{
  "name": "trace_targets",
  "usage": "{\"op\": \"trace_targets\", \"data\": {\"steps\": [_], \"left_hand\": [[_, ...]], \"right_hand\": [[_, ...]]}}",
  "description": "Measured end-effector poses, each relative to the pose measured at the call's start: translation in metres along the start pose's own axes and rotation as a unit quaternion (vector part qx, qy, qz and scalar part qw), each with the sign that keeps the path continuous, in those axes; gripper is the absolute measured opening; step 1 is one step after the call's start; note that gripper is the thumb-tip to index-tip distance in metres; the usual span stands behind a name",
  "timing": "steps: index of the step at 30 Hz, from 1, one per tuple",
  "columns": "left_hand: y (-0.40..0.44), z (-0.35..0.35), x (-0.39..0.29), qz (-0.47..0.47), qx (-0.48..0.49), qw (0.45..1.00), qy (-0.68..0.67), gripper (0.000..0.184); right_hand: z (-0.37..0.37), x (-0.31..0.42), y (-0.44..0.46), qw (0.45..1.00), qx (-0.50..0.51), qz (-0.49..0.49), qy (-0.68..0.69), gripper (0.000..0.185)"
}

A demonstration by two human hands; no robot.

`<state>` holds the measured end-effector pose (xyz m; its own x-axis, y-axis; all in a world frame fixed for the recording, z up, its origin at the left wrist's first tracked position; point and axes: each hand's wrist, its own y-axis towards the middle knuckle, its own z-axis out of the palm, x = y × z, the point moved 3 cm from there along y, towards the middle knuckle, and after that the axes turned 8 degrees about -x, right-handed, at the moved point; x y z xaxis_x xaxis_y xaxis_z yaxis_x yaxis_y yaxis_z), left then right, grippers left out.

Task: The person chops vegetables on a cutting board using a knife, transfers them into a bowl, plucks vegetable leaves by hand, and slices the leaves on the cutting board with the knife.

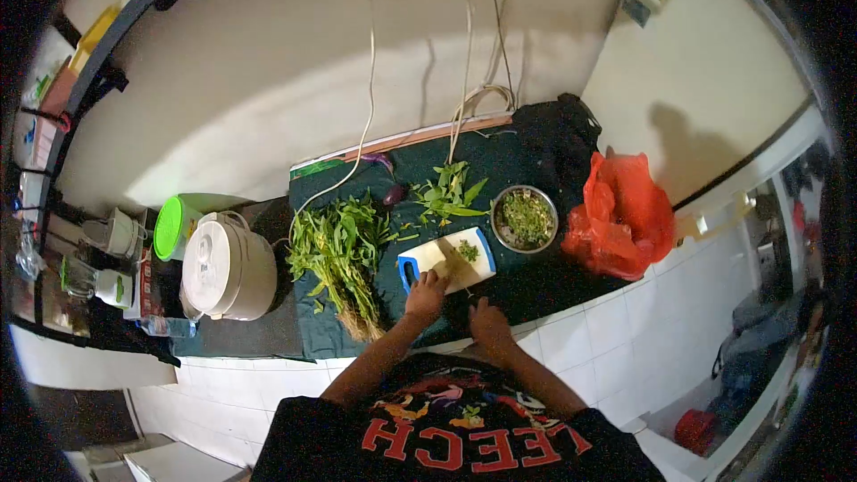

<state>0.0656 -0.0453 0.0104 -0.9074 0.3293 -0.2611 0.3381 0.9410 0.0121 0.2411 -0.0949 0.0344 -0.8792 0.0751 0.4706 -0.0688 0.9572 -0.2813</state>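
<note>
A white cutting board (460, 275) with blue ends lies on the dark green cloth. On its right part is a small heap of chopped greens (468, 251). My left hand (427, 295) rests at the board's near left edge, fingers bent down; what is under them is too small to make out. Just right of it, my right hand (487, 319) is closed round the dark handle of a knife at the near edge of the board. Leafy stems (451, 194) lie behind the board, and a metal bowl (525, 220) of cut greens stands to its right.
A large bunch of rooted greens (344, 254) lies left of the board, with purple vegetables (394, 195) behind it. Farther left are a rice cooker (230, 266) and a green-lidded tub (170, 228). A red plastic bag (622, 214) sits at the right. Cables hang down the wall.
</note>
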Motion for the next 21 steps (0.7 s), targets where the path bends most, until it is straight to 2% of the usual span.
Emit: {"op": "trace_targets", "data": {"steps": [2,3,5,6,7,8,10,11,13,14,16,20,21], "left_hand": [[0.006,0.006,-0.011,0.021,0.002,1.0,0.017,0.046],[0.011,0.008,-0.017,0.036,-0.003,0.999,0.03,0.045],[0.021,0.008,-0.026,0.04,-0.004,0.999,0.016,0.045],[0.027,0.008,-0.03,0.041,-0.006,0.999,-0.002,0.046],[0.032,0.004,-0.035,0.037,-0.076,0.996,-0.026,0.033],[0.038,0.003,-0.036,0.041,-0.076,0.996,-0.021,0.033],[0.049,0.0,-0.035,-0.034,-0.05,0.988,-0.142,0.017],[0.05,-0.001,-0.038,-0.032,-0.049,0.989,-0.139,0.017],[0.051,-0.014,-0.043,-0.11,-0.139,0.963,-0.203,0.012],[0.053,-0.018,-0.048,-0.109,-0.14,0.963,-0.202,0.012],[0.05,-0.016,-0.047,-0.172,-0.165,0.931,-0.277,0.016],[0.049,-0.013,-0.048,-0.186,-0.16,0.934,-0.259,0.017],[0.047,-0.011,-0.046,-0.208,-0.171,0.912,-0.308,0.018]], "right_hand": [[-0.009,-0.014,-0.004,0.999,-0.004,0.032,0.019,0.038],[-0.019,-0.017,-0.005,0.999,-0.014,-0.036,-0.002,0.039],[-0.029,-0.021,-0.006,0.994,-0.03,-0.104,-0.021,0.04],[-0.033,-0.023,-0.004,0.993,-0.044,-0.112,-0.014,0.041],[-0.037,-0.026,0.0,0.992,-0.052,-0.115,-0.008,0.041],[-0.04,-0.028,0.003,0.991,-0.061,-0.118,-0.002,0.042],[-0.044,-0.039,0.014,0.999,-0.021,-0.026,0.023,0.044],[-0.047,-0.044,0.016,0.999,-0.023,-0.025,0.026,0.044],[-0.059,-0.048,0.018,0.989,-0.082,-0.127,-0.007,0.046],[-0.062,-0.052,0.021,0.988,-0.083,-0.127,-0.006,0.046],[-0.072,-0.053,0.025,0.994,-0.048,-0.098,-0.001,0.047],[-0.088,-0.052,0.03,0.991,-0.042,-0.124,-0.041,0.046],[-0.092,-0.049,0.03,0.991,-0.044,-0.116,-0.055,0.044]]}}
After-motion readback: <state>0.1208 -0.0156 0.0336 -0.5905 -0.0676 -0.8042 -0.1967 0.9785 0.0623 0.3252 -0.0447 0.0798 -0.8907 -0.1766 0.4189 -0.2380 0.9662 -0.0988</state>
